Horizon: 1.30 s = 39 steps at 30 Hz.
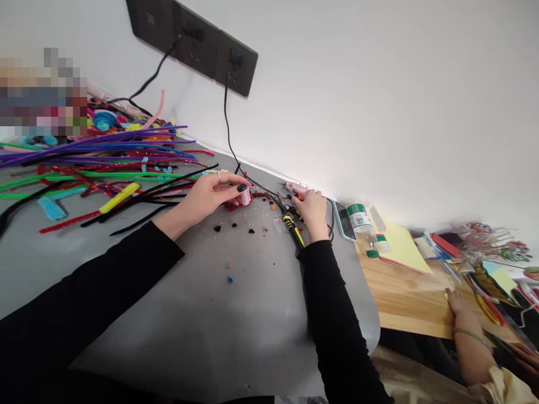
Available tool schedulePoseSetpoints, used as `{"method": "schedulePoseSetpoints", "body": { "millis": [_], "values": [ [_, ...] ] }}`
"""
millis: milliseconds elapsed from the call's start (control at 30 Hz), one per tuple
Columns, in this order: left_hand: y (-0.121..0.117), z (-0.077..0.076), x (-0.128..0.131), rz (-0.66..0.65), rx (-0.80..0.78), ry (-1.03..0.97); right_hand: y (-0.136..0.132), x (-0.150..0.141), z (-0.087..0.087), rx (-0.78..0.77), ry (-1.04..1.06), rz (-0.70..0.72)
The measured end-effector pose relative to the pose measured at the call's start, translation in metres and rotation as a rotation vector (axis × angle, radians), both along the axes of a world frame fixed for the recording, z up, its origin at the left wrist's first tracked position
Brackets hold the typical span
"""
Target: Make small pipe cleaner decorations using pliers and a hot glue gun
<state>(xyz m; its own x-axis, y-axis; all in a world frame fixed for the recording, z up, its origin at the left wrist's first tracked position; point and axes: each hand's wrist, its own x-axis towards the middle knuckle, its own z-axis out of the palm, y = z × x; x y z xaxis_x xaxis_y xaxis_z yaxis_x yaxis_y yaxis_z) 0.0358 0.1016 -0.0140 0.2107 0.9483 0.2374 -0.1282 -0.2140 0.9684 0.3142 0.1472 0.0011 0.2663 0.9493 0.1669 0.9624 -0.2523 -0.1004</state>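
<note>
My left hand (210, 197) pinches a small pale pink roll (245, 196) between thumb and fingers. Just under it a dark red fuzzy piece (233, 206) touches the table. On the right, the fingers of my right hand (312, 212) are closed on a pink hot glue gun (298, 191), which lies near the wall with its metal nozzle pointing left. Beside that hand, pliers (293, 229) with yellow and black handles rest on the grey tabletop.
Pipe cleaners (105, 154) in many colours cover the table's left side. Scraps dot the grey mat (252, 314). A phone (345, 220), a bottle (360, 219) and yellow paper (402, 247) lie rightward, near another person's hand (457, 303). A black cord (228, 123) runs to the wall socket (238, 62).
</note>
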Motion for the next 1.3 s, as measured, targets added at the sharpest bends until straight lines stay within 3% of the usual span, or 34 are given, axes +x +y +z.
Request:
{"method": "schedulePoseSetpoints", "body": {
  "millis": [167,367,533,633,767,933,1300],
  "values": [
    [0.0,-0.001,0.0,-0.007,-0.046,-0.007,0.0,0.0,-0.004,0.048,0.065,-0.03],
    [0.002,-0.003,-0.002,-0.017,-0.047,-0.001,-0.006,0.014,0.001,0.383,0.173,-0.002],
    [0.003,-0.006,-0.001,-0.027,-0.083,0.052,-0.02,0.007,0.011,0.643,0.423,0.221],
    [0.005,-0.007,0.0,-0.012,-0.098,0.062,-0.034,-0.009,0.016,0.732,0.436,0.344],
    [0.006,-0.007,0.0,0.005,-0.066,0.05,-0.046,-0.022,0.018,0.772,0.325,0.486],
    [0.006,-0.008,0.0,-0.014,-0.062,0.043,-0.047,-0.02,0.017,0.714,0.24,0.602],
    [0.006,-0.009,-0.001,-0.004,-0.068,0.037,-0.044,-0.014,0.014,0.746,0.14,0.651]
  ]
}}
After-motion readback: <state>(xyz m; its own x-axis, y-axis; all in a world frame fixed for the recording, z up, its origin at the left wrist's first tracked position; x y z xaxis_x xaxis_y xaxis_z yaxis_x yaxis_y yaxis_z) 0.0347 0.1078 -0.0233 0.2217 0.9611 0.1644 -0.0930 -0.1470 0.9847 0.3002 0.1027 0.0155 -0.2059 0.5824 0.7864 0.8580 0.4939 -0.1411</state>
